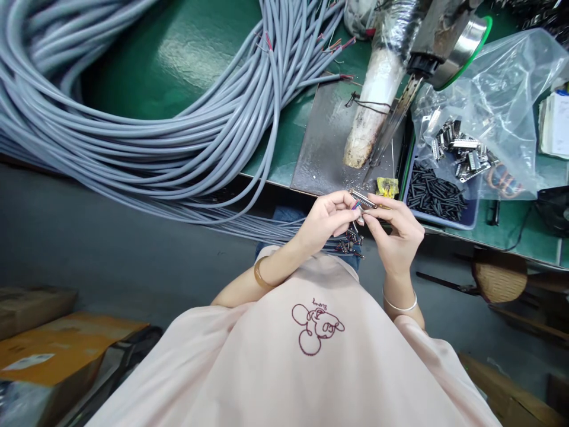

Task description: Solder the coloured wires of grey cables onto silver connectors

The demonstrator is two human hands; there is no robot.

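Note:
At the bench edge, my left hand [320, 220] pinches thin coloured wires [356, 204] at the end of a cable. Opposite it, my right hand [397, 230] has its thumb and index finger pressed together near the same wires; what lies in that pinch is too small to name. A metal multi-pin connector [363, 200] sits between the fingertips of both hands, just beyond the wires. Below them hang several cable ends with metal connectors [349, 242] attached, near my lap. A soldering iron's tip is not clearly visible.
Grey cables [186, 145] lie in a large bundle across the green bench [191, 53]. A blue bin [470, 218] holds black tubes [433, 193] and bagged connectors [466, 151]. A wrapped white tube [371, 112], a wire spool [464, 50] and a yellow sponge [387, 187] stand close ahead.

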